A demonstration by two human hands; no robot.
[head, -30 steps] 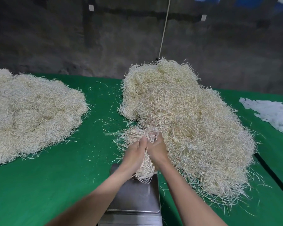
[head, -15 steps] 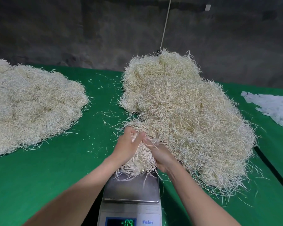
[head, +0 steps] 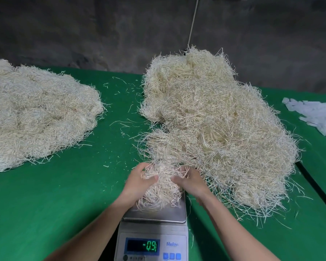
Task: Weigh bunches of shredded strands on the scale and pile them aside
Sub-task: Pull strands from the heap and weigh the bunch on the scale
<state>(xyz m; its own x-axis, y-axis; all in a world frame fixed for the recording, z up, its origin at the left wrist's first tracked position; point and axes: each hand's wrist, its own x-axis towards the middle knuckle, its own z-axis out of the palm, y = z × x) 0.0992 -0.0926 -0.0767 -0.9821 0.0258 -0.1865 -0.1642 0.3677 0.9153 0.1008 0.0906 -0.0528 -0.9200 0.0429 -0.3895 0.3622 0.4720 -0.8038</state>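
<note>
Head view: the left hand [head: 139, 182] and right hand [head: 191, 182] both have their fingers curled into 1 bunch of shredded strands [head: 162, 187], grasping it between them at 6 o'clock. Its lower ends hang down to the steel pan [head: 158, 215] of the scale [head: 152, 240]; whether they bear on it cannot be told.

Risks, as I judge them:
- The bunch's far end runs into the big source heap [head: 215, 129] at 1 o'clock. Strands left tangled there would tug or prop the bunch and falsify the weight.
- The heap's fringe lies just beside the pan's right edge, so stray strands could rest on it.
- Ends drooping over the pan rim onto the green cloth [head: 64, 194] would shed load.
- The display [head: 142, 245] shows a negative figure, so an un-zeroed scale would offset every bunch.

The weighed pile [head: 36, 113] sits at 10 o'clock, well apart.

Writing: green digits read about "-0.9", the last character unclear; the brand beside them is "Meilen" [head: 172, 243].
</note>
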